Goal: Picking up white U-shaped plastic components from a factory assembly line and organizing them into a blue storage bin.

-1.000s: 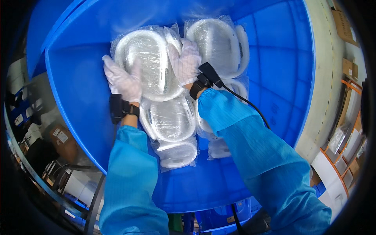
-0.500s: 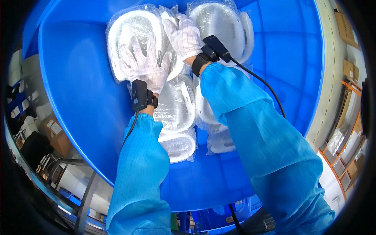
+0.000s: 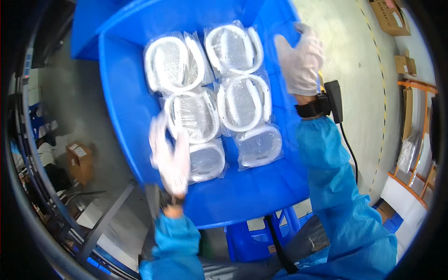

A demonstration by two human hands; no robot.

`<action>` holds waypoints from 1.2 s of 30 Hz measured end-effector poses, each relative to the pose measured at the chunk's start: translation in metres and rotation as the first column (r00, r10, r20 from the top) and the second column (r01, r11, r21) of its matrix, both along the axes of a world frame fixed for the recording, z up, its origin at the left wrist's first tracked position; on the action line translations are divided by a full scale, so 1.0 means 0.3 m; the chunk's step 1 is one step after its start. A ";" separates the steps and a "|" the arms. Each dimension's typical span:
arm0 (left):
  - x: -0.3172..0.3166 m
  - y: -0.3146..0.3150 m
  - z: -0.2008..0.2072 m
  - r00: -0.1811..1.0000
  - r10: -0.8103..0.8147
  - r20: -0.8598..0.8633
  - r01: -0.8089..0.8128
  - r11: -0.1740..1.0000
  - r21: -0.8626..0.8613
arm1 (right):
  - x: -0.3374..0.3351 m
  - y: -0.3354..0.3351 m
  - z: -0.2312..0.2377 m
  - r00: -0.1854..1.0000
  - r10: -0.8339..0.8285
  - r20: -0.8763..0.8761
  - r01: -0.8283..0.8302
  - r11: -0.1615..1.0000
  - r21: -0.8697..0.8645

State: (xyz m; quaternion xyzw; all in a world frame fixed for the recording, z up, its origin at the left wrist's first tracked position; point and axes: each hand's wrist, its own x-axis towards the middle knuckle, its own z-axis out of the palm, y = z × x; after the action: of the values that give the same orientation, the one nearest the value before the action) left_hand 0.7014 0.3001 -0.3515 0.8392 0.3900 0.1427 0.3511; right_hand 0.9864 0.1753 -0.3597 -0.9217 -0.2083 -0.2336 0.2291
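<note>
Inside a large blue plastic bin (image 3: 247, 193), white rounded ring-shaped parts lie in two columns, each in a clear bubble-wrap bag. My left hand (image 3: 170, 158), in a whitish striped glove and blurred, hovers by the bagged part (image 3: 192, 116) in the left column's middle. Its fingers are apart and nothing is in them. Over the bin's right rim is my right hand (image 3: 301, 63), gloved too, thumb spread from the fingers, holding nothing; I cannot tell whether it touches the rim. Closest to it is the far right bagged part (image 3: 233, 49).
A blue stool (image 3: 252, 240) stands beneath the bin's near side. Left of the bin are a dark metal frame (image 3: 105, 219) and a cardboard box (image 3: 79, 161). To the right, an orange-edged shelf (image 3: 422, 140) stands beyond a striped floor line (image 3: 383, 107).
Both hands have come off the far bagged parts. My left hand has drawn back nearer me; my right has moved right to the rim. The bin now appears smaller in view.
</note>
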 end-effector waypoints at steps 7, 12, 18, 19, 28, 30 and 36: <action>-0.587 -0.697 0.228 0.412 0.876 -0.251 -0.889 0.325 -0.323 | 0.036 -0.370 -0.083 0.790 0.128 -0.599 -0.307 0.929 -0.207; -0.563 -0.860 0.051 0.420 0.900 -0.117 -0.313 0.023 -0.949 | 0.170 -0.493 -0.406 0.895 0.359 -0.264 -0.440 0.617 -0.652; -0.575 -0.829 -0.010 0.491 0.858 -0.152 -0.486 0.124 -0.865 | 0.034 -0.568 -0.382 0.921 0.312 -0.235 -0.390 0.757 -0.524; -0.592 -0.822 -0.011 0.515 0.837 -0.187 -0.485 0.104 -0.869 | 0.033 -0.566 -0.403 0.917 0.317 -0.241 -0.397 0.756 -0.520; -0.717 -0.705 -0.092 0.680 0.723 -0.123 -0.591 0.442 -0.675 | -0.172 -0.613 -0.197 0.856 0.024 -0.516 -0.133 0.976 -0.174; -0.748 -0.597 -0.079 0.594 0.799 -0.088 -0.545 0.319 -0.776 | -0.235 -0.623 -0.180 0.859 0.038 -0.510 -0.166 0.964 -0.208; -0.862 -0.350 -0.090 0.660 0.749 -0.062 -0.516 0.391 -0.762 | -0.468 -0.713 -0.261 0.777 -0.126 -0.617 -0.092 0.947 -0.309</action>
State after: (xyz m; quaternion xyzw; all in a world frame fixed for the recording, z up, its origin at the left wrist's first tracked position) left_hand 0.4428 0.1951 -0.3784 0.3789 0.6479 0.2223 0.6223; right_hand 0.8459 -0.0387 -0.4380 -0.9729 -0.1465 0.1228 0.1299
